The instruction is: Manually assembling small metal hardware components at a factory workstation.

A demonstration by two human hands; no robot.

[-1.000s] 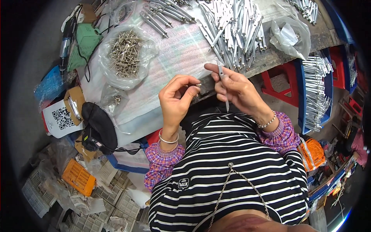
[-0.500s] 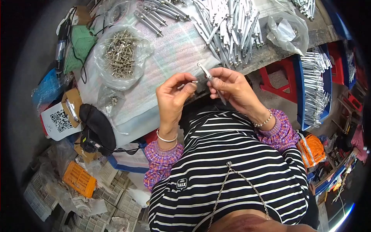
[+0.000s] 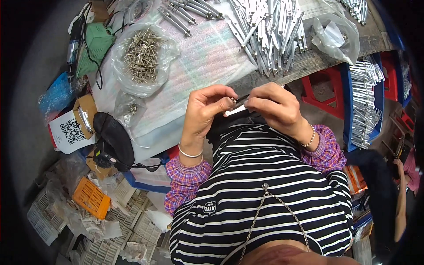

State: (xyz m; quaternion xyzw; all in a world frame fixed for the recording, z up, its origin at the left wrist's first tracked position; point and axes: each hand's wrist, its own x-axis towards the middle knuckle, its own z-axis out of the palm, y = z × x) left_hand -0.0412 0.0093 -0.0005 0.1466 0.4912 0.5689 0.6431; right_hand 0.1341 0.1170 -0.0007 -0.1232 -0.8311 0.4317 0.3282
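Observation:
My right hand (image 3: 277, 106) is closed on a slim silver metal arm (image 3: 235, 110). Its round, holed end points left, toward the fingers of my other hand; the rest is hidden in my grip. My left hand (image 3: 206, 108) pinches a small metal fastener (image 3: 233, 100) between thumb and forefinger, just above the arm's holed end. Whether the two parts touch I cannot tell. Both hands hover before my striped top, at the table's near edge. Beyond them lies a heap of similar silver metal arms (image 3: 276, 39).
A clear bag of metal pins (image 3: 142, 57) stands on the foam-covered table (image 3: 198, 66), with a smaller bag of fasteners (image 3: 132, 108) below it. At right are another plastic bag (image 3: 336, 39) and a blue bin of metal arms (image 3: 365, 104). A black pouch (image 3: 112, 134) lies at left.
My right hand has turned over, so the arm's holed end now points left instead of up. My hands have come closer together. A person's dark-clad leg and arm have appeared at the right.

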